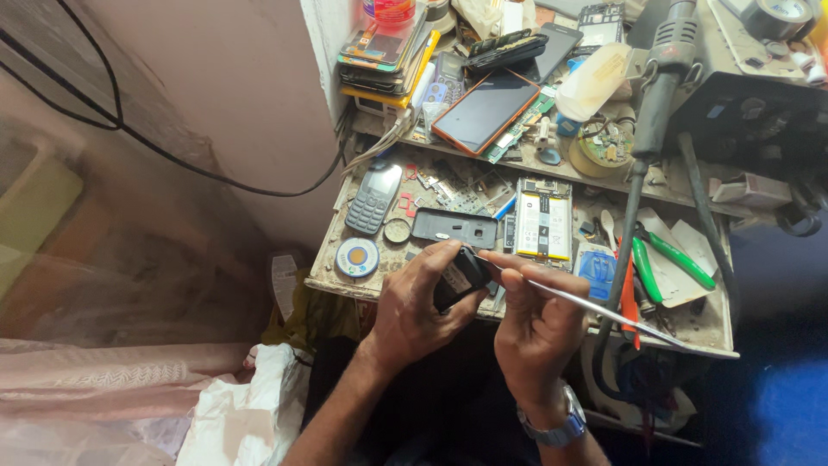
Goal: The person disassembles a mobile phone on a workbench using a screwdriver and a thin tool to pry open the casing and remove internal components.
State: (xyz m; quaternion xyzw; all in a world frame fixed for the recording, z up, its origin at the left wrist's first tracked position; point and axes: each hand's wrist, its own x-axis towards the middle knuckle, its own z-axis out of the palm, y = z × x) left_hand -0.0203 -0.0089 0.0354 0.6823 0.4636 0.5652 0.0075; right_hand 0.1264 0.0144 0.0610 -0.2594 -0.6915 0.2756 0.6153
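Note:
My left hand (414, 298) grips a small black phone body (459, 278) just above the front edge of a cluttered workbench (707, 328). My right hand (536, 321) pinches a long thin metal tool (604, 312); its tip meets the phone's right side and its shaft runs out to the lower right. A metal watch (556, 425) sits on my right wrist. Just beyond my hands lie a black phone back cover (454, 228) and an opened phone showing its battery (543, 220).
A grey keypad phone (373, 198) and a round blue-rimmed tin (357, 257) lie at the bench's left. Green-handled pliers (677, 259) lie at the right. An orange-edged phone (485, 111) and stacked phones crowd the upper shelf. A black cable (172, 155) crosses the wall.

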